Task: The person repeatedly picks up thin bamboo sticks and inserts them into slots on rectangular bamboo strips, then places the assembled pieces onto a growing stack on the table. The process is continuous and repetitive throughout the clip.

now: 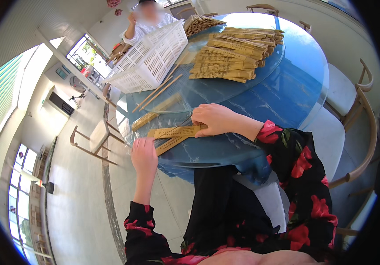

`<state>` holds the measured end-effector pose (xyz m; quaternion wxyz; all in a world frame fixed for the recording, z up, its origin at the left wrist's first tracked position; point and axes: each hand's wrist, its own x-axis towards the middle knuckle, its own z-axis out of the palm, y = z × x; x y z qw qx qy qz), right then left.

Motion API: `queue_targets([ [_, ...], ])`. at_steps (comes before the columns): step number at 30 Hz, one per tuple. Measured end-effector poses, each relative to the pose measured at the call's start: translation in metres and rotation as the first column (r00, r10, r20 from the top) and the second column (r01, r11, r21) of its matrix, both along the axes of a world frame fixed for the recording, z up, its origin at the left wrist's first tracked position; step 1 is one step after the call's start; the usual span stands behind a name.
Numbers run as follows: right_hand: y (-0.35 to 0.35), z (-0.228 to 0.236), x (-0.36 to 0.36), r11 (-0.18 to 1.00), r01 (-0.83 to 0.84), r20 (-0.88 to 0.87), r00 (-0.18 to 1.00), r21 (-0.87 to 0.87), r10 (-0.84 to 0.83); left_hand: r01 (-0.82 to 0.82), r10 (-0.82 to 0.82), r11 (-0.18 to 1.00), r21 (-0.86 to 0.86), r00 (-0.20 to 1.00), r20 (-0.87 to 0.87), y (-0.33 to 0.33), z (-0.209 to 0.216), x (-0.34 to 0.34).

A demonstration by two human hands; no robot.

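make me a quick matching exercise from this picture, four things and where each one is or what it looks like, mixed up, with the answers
Things
1. basket
2. right hand
3. left hand
4. large pile of tan strips

Places and looks
A. at the left end of the near strips
B. layered and overlapping on the far part of the table
C. white, with slotted walls
D. thumb and fingers at the right end of the near strips

Pairs: 1-C, 2-D, 3-A, 4-B
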<state>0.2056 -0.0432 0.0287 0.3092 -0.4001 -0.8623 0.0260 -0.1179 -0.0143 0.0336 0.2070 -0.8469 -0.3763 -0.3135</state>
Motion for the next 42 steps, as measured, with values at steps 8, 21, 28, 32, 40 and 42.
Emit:
queue_targets([
  [8,0.001,0.013,0.009,0.948,-0.041,-0.598,0.784,-0.315,-0.165,0.288,-0.125,0.912,-0.292,0.872,0.473,0.007,0.012,0.064],
  [21,0.001,0.017,0.020,0.837,-0.076,-0.730,0.535,-0.543,-0.425,0.245,-0.206,0.967,-0.071,0.914,0.350,0.047,-0.011,0.084],
  [28,0.002,0.017,0.029,0.917,-0.278,-0.895,0.418,-0.287,-0.153,0.235,-0.221,0.972,0.001,0.910,0.350,0.030,-0.002,0.089],
  [32,0.004,0.017,0.030,0.944,-0.235,-0.897,0.428,-0.231,-0.113,0.287,-0.255,0.957,-0.041,0.899,0.356,0.030,-0.007,0.091],
  [40,0.005,0.015,0.039,0.962,-0.158,-0.869,0.480,-0.224,-0.123,0.383,-0.333,0.918,-0.099,0.883,0.330,0.028,-0.002,0.089],
  [42,0.005,0.014,0.041,0.965,-0.162,-0.874,0.474,-0.206,-0.107,0.414,-0.388,0.910,-0.008,0.859,0.333,0.030,-0.004,0.092],
])
